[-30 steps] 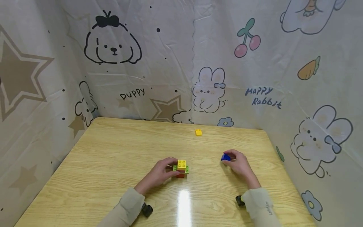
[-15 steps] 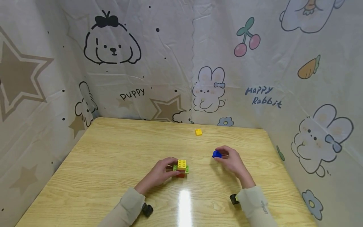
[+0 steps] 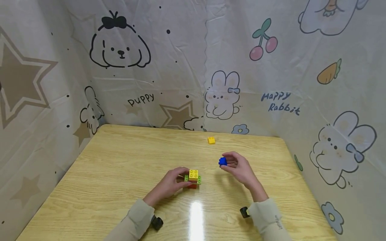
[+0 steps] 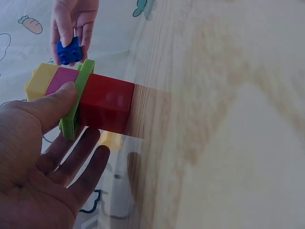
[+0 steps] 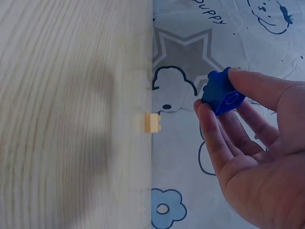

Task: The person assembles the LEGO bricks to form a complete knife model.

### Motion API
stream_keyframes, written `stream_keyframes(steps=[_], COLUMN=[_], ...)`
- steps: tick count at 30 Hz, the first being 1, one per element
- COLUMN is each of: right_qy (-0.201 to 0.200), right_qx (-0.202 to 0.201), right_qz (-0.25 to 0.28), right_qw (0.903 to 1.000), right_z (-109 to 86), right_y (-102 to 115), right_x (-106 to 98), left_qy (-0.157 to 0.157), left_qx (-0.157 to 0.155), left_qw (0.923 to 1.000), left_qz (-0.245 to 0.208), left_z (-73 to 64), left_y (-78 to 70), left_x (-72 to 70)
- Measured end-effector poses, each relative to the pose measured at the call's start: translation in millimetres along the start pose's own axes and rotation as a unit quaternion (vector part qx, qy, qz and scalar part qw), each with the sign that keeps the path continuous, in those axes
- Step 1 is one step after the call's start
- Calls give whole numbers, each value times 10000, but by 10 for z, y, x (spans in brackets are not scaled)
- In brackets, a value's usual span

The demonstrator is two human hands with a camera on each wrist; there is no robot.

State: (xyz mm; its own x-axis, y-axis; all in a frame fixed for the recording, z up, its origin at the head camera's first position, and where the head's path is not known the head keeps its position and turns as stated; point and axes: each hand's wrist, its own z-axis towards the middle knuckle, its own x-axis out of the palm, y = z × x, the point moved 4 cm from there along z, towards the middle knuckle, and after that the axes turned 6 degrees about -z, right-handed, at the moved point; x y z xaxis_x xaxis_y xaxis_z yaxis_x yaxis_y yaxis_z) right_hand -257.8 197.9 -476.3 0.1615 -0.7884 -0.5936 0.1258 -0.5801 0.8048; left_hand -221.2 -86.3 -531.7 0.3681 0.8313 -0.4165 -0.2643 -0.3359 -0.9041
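Observation:
A small stack of toy building bricks stands on the wooden table, its yellow brick (image 3: pixel 193 174) on top. Under that, the left wrist view shows a magenta brick (image 4: pixel 61 78), a wider green plate (image 4: pixel 85 78) and a red brick (image 4: pixel 106 102) at the bottom. My left hand (image 3: pixel 169 184) grips the stack from the left, thumb across the magenta brick and green plate. To the right, my right hand (image 3: pixel 240 167) pinches a blue brick (image 3: pixel 222 161) between thumb and fingertips, above the table. Its studs point left toward the stack's side, and its hollow underside (image 5: pixel 232 99) shows in the right wrist view.
A loose yellow brick (image 3: pixel 211 140) lies near the table's back edge. Printed cloth (image 3: pixel 181 67) hangs behind and along both sides of the table (image 3: pixel 126 160). A black wrist device (image 3: pixel 156 223) sits at the left cuff, another (image 3: pixel 245 212) at the right cuff.
My right hand has moved left and slightly away from me with the blue brick, closer to the stack, and the brick has turned so its studs show. The left hand and stack stay put.

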Motion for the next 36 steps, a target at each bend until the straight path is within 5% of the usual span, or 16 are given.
stream_keyframes(steps=[36], right_qy=[159], right_qx=[-302], right_qz=[569], right_qw=[9978], right_z=[-81], right_y=[253], right_x=[197], left_qy=[17], left_qx=[-128], left_qw=[9999], left_qz=[32], left_z=[0], left_y=[4], left_x=[3])
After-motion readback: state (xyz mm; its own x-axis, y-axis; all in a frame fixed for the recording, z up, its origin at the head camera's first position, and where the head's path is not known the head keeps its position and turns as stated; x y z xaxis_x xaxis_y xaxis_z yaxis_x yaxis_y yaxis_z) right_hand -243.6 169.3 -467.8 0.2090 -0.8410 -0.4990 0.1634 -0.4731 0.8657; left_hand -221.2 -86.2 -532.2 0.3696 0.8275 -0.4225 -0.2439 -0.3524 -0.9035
